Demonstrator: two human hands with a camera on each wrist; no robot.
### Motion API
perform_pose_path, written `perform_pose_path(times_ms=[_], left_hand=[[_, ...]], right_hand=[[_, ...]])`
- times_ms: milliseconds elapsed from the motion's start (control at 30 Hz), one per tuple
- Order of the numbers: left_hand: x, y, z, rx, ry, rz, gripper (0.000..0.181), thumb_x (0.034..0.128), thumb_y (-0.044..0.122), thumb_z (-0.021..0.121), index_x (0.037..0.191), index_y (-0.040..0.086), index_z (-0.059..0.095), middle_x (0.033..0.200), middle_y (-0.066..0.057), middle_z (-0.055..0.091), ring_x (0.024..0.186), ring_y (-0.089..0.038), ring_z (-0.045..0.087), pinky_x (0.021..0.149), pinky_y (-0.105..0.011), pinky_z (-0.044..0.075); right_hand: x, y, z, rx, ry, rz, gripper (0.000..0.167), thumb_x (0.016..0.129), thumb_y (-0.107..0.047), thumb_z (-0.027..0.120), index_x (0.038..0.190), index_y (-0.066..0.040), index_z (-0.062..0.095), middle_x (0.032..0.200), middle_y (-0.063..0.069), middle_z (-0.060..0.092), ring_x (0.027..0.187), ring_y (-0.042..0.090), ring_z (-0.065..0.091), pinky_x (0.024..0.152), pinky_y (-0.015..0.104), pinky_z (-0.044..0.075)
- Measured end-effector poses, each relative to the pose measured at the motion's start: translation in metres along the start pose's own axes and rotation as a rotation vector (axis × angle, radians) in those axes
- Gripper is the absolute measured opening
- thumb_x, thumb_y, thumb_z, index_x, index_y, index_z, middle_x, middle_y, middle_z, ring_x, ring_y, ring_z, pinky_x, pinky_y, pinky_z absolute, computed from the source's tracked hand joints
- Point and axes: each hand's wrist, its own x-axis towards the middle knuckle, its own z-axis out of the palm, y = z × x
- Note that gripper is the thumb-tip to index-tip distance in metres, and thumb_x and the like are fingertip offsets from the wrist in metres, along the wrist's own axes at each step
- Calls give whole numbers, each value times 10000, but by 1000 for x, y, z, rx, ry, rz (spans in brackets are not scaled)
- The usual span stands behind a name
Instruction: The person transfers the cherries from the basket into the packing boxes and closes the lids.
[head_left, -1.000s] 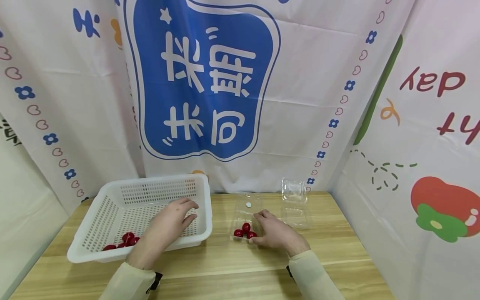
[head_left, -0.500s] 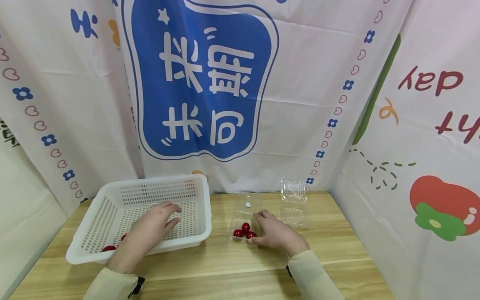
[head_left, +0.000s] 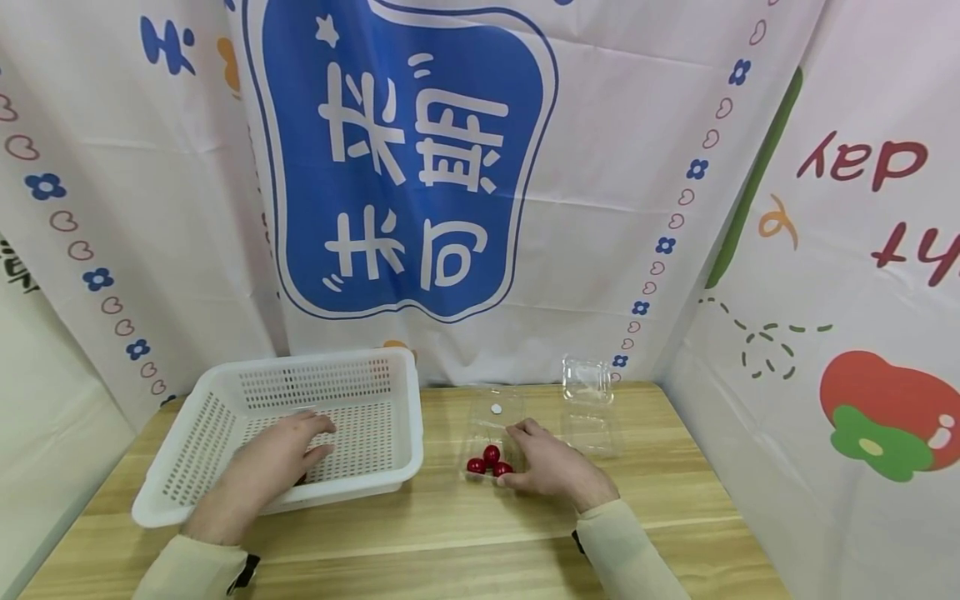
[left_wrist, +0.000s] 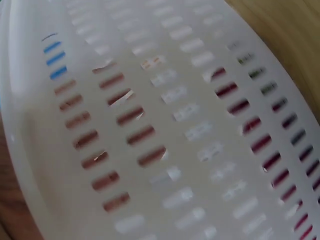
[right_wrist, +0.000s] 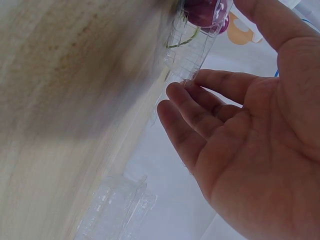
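My left hand [head_left: 270,454] is inside the white plastic basket [head_left: 414,417], fingers loosely bent with no object visible in them. A dark red bit of a cherry [head_left: 302,480] peeks out below that hand, which hides the others. The left wrist view is filled by the slotted basket wall [left_wrist: 35,165], with red showing through some slots. On the right, my right hand [head_left: 555,467] holds an open clear plastic box [head_left: 480,429] by its side, thumb at the near corner and fingers farther back. Several red cherries [head_left: 491,455] lie in its near half; a green stem [right_wrist: 187,41] shows in the right wrist view.
A second clear plastic box [head_left: 588,417] stands open, lid up, behind my right hand. The wooden table [head_left: 420,542] ends against a printed white curtain [head_left: 600,167] at the back and another curtain at the right.
My left hand has moved left and toward me inside the basket, covering the cherries seen there before. My right hand and the box it holds have stayed in place.
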Motion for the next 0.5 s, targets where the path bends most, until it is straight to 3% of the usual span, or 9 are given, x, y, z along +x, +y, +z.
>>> perform_pose_path(times_ms=[233, 500], left_hand=[[0, -20, -4, -13, -118, 5, 248, 1030, 117, 876, 1241, 4, 812, 1233, -198, 851, 1142, -422, 819, 1014, -644, 698], [-3, -30, -11, -58, -246, -56, 236, 1007, 138, 902, 1205, 43, 816, 1141, -136, 833, 1047, -323, 786, 935, -603, 699]], right_hand=[[0, 1, 0, -4, -1, -6, 1055, 977, -512, 949, 1762, 5, 470, 1834, 288, 447, 1650, 508, 545, 1373, 687, 485], [0, 0, 0, -7, -10, 2, 1050, 987, -520, 940, 1770, -9, 463, 1836, 266, 453, 1654, 494, 546, 1371, 681, 492]])
